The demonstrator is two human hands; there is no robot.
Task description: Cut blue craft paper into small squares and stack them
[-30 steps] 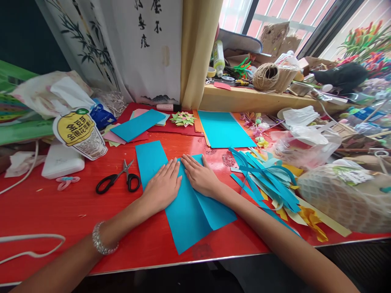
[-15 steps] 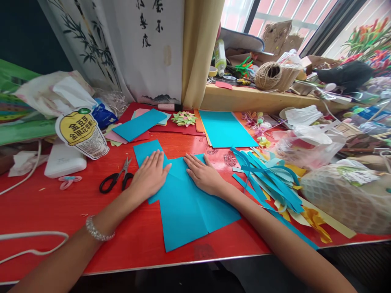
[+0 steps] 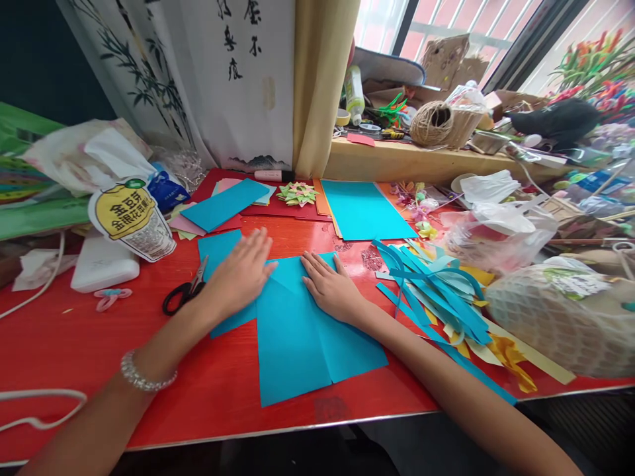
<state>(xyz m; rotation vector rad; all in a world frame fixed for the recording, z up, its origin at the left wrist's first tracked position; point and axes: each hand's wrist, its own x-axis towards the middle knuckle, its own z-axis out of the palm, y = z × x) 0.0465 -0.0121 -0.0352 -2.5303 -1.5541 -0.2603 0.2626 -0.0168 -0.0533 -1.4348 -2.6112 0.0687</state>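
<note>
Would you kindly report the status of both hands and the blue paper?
Right hand palm-down on creased blue sheet. Left hand open over second blue piece, contact unclear. Scissors by left wrist, partly hidden, possibly in the way.

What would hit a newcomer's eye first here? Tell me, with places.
Likely first: the blue creased paper sheet under the right hand, on the glossy red table. Next, the heaped blue and yellow paper strips to the sheet's right, and the green-and-pink folded paper star behind it.

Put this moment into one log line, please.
left hand: over left blue paper, contact unclear | right hand: flat on creased blue sheet | scissors: on red table, partly hidden
</note>
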